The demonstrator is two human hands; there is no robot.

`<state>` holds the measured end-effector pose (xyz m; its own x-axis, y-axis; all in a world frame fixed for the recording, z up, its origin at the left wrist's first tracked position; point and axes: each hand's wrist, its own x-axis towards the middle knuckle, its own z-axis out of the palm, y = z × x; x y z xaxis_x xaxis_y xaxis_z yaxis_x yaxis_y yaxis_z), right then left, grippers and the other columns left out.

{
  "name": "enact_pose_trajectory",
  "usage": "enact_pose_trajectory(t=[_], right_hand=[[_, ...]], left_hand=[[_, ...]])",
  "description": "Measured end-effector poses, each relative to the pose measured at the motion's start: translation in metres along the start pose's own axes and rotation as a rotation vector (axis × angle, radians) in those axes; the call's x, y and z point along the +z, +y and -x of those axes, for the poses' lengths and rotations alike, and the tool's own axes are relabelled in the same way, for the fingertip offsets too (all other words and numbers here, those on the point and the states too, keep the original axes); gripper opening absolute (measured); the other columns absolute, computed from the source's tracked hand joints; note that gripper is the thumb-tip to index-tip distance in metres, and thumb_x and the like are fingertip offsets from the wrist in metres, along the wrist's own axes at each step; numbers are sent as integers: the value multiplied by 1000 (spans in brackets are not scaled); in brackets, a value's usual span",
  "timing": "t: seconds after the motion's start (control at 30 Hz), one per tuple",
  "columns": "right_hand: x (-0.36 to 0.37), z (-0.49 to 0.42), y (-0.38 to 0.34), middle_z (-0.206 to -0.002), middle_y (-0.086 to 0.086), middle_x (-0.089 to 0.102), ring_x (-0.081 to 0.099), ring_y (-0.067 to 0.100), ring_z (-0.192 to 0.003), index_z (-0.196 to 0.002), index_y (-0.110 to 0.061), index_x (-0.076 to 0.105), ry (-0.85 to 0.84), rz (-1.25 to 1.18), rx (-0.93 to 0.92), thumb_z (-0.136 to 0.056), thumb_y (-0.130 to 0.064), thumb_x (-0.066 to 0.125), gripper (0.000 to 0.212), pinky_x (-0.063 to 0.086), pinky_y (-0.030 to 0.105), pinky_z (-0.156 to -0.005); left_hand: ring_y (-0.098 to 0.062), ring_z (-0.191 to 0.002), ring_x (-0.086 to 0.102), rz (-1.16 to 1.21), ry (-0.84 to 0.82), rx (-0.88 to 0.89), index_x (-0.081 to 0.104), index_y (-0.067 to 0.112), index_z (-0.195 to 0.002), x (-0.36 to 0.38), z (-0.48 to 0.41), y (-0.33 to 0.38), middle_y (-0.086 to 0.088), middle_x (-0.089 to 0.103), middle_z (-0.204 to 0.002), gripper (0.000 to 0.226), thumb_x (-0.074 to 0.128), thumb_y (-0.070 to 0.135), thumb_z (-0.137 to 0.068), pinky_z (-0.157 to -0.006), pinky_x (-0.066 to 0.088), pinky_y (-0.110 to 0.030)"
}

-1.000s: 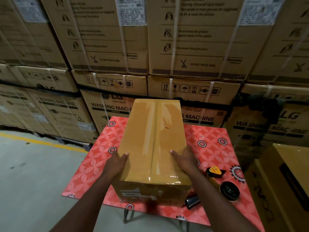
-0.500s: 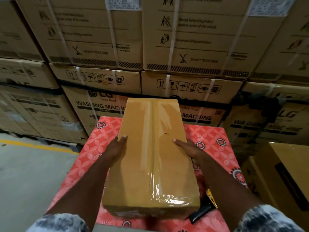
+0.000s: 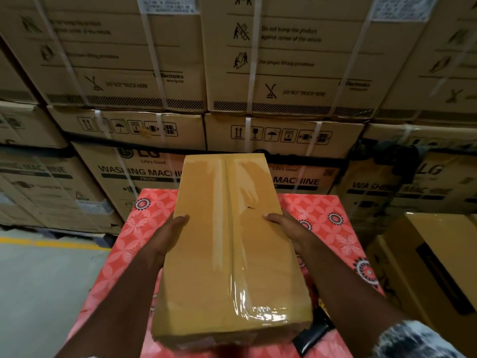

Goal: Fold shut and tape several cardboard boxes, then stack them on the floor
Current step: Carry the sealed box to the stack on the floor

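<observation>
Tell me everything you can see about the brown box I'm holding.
The box is a long, plain brown cardboard carton, closed, with clear glossy tape running along its centre seam and wrapped over the near end. A small nick marks the top right of the seam. It lies lengthwise away from the camera, above the red patterned table. The left hand and right hand grip its long sides, thumbs on top.
</observation>
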<state>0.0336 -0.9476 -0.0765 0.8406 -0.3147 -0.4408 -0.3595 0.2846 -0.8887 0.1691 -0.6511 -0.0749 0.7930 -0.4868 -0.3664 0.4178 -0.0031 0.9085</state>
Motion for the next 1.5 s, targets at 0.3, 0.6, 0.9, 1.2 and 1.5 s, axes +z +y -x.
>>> enact_pose_trajectory(t=[0.3,0.6,0.9,1.2,1.5], right_hand=[[5,21,-54,-84,9,75,71,25,-71,-121,-9,63,25,28,56,-96,-16,62,26,58,34,-68],[-14,71,-116,-85,10,70,66,26,-74,-105,-11,65,138,106,45,-96,-22,64,14,53,35,-70],[-70,142,-162,-109,15,69,68,31,-94,-124,-12,58,218,155,-18,-91,-28,66,38,56,41,-83],[-185,235,-171,-114,14,71,74,33,-93,-126,-20,58,298,253,-45,-59,-43,85,76,59,50,-86],[-261,325,-152,-112,13,71,71,29,-96,-116,-14,62,291,277,-70,-84,-36,72,40,58,42,-89]], left_hand=[[-13,-66,68,-68,56,4,53,9,-129,17,2,52,-4,66,-89,26,41,12,-106,-67,51,-30],[-19,-125,57,-174,76,31,45,-2,-145,67,38,108,-15,56,-144,42,41,16,-107,-114,35,-25],[-14,-54,68,-170,98,33,65,14,-100,143,106,144,-4,75,-81,23,53,33,-104,-56,55,-27],[-18,-43,65,-231,100,12,62,10,-98,258,191,114,-5,69,-57,32,52,40,-103,-41,52,-23],[-18,-42,64,-272,87,42,60,13,-95,354,239,85,-4,67,-54,28,51,38,-104,-43,53,-25]])
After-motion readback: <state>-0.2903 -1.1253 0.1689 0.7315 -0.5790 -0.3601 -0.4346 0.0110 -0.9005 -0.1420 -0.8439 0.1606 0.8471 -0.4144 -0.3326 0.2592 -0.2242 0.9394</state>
